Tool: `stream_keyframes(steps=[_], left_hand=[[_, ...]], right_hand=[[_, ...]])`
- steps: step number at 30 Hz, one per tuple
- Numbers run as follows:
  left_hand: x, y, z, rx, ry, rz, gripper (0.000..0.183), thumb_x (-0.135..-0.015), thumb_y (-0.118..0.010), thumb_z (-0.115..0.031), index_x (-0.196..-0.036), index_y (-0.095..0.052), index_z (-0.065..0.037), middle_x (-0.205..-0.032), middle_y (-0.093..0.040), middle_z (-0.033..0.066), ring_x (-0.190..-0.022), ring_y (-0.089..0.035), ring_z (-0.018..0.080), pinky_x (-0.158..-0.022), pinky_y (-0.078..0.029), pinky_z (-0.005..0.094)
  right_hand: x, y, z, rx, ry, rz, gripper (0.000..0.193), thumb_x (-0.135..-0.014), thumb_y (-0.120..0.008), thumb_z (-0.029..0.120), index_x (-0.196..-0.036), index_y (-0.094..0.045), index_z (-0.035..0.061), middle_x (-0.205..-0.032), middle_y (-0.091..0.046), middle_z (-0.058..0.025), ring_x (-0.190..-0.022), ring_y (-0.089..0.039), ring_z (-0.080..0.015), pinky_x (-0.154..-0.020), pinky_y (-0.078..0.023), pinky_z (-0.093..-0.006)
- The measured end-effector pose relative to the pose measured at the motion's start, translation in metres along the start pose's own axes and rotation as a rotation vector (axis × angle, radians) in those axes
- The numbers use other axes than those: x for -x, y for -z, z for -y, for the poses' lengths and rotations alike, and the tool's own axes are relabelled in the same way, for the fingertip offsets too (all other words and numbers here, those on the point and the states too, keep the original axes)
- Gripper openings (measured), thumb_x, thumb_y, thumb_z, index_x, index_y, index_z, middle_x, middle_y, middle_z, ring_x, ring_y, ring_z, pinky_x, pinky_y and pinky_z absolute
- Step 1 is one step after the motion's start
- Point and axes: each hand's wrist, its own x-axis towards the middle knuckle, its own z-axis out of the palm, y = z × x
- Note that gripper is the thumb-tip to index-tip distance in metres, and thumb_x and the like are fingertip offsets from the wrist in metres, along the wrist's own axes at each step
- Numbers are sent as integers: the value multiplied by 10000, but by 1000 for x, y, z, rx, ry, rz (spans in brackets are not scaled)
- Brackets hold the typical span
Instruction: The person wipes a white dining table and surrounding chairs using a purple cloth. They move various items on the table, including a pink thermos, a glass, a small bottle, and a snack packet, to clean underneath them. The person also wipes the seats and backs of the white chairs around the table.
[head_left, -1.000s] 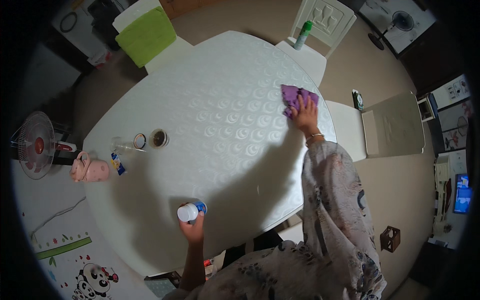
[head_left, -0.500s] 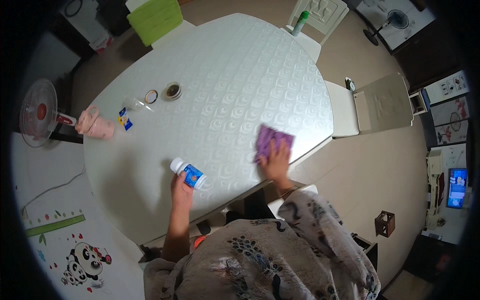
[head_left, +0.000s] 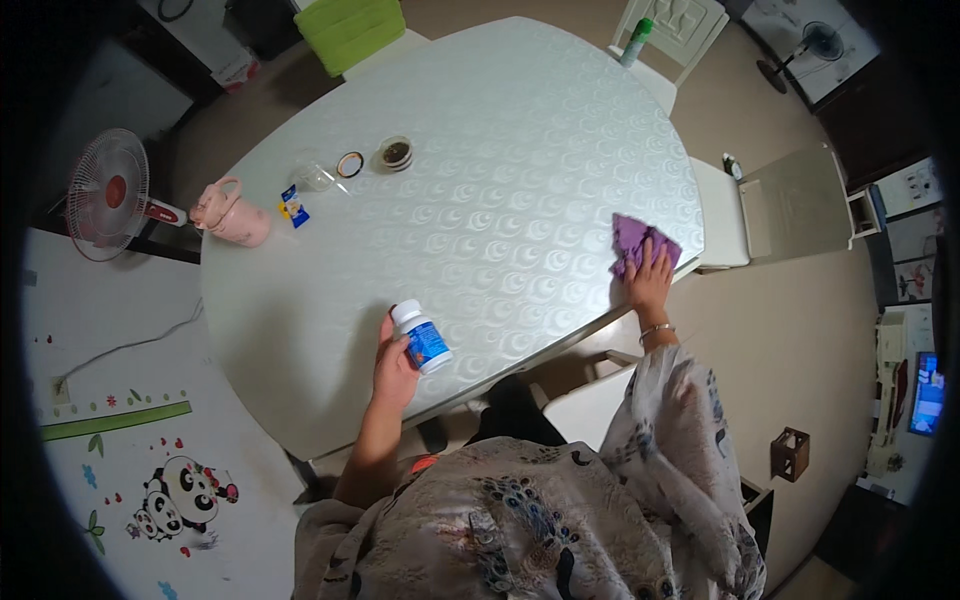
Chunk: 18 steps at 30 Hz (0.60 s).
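Observation:
My left hand (head_left: pixel 393 365) is wrapped round a white pill bottle (head_left: pixel 423 338) with a blue label and a white cap. It holds the bottle tilted above the near side of the pale, patterned table (head_left: pixel 470 200). Toward the right edge of the tabletop, my right hand (head_left: pixel 652 278) presses on a crumpled purple cloth (head_left: pixel 640 240), fingers bent over its near part. A bracelet circles that wrist.
At the table's left stand a pink tumbler (head_left: pixel 238 220), a blue and yellow packet (head_left: pixel 295 206), a clear plastic container (head_left: pixel 316 177), a round lid (head_left: pixel 350 164) and a small dark-filled jar (head_left: pixel 396 153). Chairs (head_left: pixel 720 212) flank the table; a fan (head_left: pixel 110 195) is at left.
My right hand and the purple cloth have slid right along the table, closer to its right corner. My left hand still holds the bottle, now turned more upright. The view has shifted.

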Motion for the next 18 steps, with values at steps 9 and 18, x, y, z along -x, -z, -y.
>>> stream_keyframes(steps=[9, 18], left_hand=[[-22, 2, -25, 234, 162, 63, 474, -969, -391, -383, -1341, -411, -90, -1073, -621, 177, -873, -654, 359, -750, -552, 466], [-5, 16, -15, 182, -11, -207, 429, -952, -500, -342, -1276, -468, -62, -1027, -626, 186, -898, -644, 319, -758, -545, 426]], right_hand=[[51, 36, 206, -261, 504, 371, 665, -829, -577, 431, -1437, -390, 238, -1502, -252, -235, -1392, -217, -423, -1134, -183, -533], [-103, -29, 148, 10, 162, 323, 735, -899, -435, 594, -1514, -195, 269, -1534, -145, -271, -1412, -159, -428, -1120, -120, -574]])
